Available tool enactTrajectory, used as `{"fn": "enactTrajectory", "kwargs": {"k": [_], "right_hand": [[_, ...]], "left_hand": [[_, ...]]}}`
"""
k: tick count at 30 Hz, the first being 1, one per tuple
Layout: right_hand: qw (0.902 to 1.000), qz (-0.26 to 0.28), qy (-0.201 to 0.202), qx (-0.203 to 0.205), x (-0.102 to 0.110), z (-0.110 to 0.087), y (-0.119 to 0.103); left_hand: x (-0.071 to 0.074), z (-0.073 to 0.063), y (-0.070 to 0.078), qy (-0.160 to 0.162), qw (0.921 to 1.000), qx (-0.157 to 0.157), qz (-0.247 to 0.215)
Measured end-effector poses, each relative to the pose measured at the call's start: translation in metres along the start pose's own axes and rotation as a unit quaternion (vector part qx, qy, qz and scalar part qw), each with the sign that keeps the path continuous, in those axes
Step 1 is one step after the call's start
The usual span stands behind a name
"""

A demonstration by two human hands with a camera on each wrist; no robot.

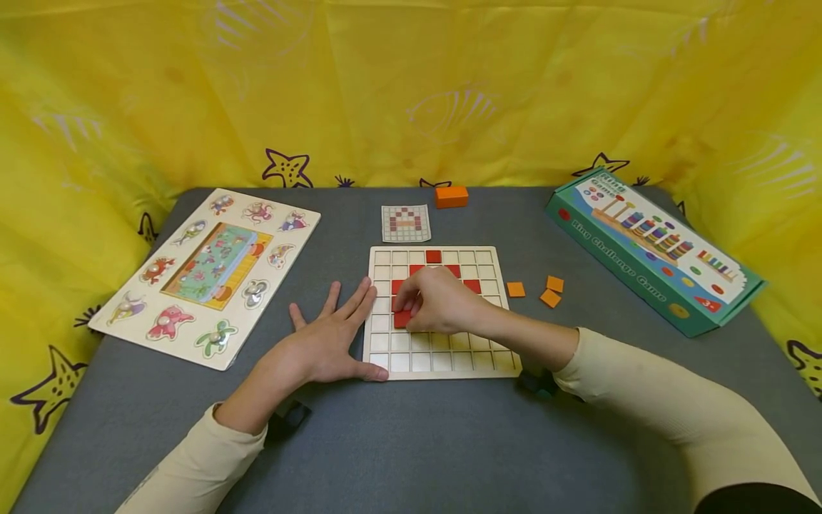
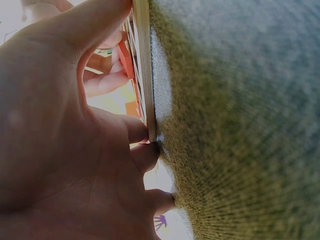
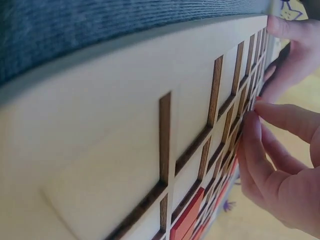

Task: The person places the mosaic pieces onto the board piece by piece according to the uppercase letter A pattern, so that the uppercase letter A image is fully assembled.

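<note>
A square wooden grid board (image 1: pixel 443 375) lies on the table, with several red tiles (image 1: pixel 433 256) in its upper and middle cells. My right hand (image 1: pixel 443 300) is over the board's left half, pinching a red square tile (image 1: pixel 402 319) between thumb and fingers, low over the left columns. In the left wrist view the held red tile (image 2: pixel 126 60) shows tilted beside the board's edge. My left hand (image 1: pixel 327 346) rests with fingers spread at the board's left side, its thumb at the lower left corner and fingertips along the left edge.
Orange tiles (image 1: pixel 516 289) lie right of the board. Behind it are a printed pattern card (image 1: pixel 406 223) and an orange block (image 1: pixel 452 197). A sea-animal peg puzzle (image 1: pixel 247 321) lies at left, a green Ring Challenge Game box (image 1: pixel 648 250) at right. Yellow cloth (image 1: pixel 359 93) surrounds the table.
</note>
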State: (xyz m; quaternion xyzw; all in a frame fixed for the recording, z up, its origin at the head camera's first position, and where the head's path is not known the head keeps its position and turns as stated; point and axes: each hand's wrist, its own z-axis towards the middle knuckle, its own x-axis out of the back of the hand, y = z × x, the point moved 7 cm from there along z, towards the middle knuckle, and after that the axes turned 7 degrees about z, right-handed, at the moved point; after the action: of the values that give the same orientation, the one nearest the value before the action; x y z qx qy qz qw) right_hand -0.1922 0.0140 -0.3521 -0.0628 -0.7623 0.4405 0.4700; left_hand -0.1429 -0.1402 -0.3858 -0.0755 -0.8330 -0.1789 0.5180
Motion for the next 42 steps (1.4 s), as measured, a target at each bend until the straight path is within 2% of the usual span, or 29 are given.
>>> {"fn": "enactTrajectory", "kwargs": {"k": [10,20,25,33,42], "right_hand": [[0.9999,-0.009,-0.006,0.003,-0.006,0.004,-0.002],[0.9997,-0.012,-0.015,-0.016,-0.008,0.004,-0.001],[0.9998,-0.009,-0.017,-0.001,-0.007,0.004,-0.003],[0.9999,0.001,-0.014,0.001,0.000,0.001,0.003],[0.9992,0.031,-0.001,-0.025,0.020,-0.011,0.012]], "left_hand": [[0.000,0.000,0.000,-0.001,1.0000,0.000,-0.002],[-0.001,-0.001,0.000,-0.005,1.0000,0.001,-0.001],[0.000,-0.001,0.000,-0.003,1.0000,0.001,-0.001],[0.000,-0.001,0.000,-0.006,1.0000,0.004,0.001],[-0.001,-0.001,-0.001,-0.006,1.0000,0.006,-0.001]]}}
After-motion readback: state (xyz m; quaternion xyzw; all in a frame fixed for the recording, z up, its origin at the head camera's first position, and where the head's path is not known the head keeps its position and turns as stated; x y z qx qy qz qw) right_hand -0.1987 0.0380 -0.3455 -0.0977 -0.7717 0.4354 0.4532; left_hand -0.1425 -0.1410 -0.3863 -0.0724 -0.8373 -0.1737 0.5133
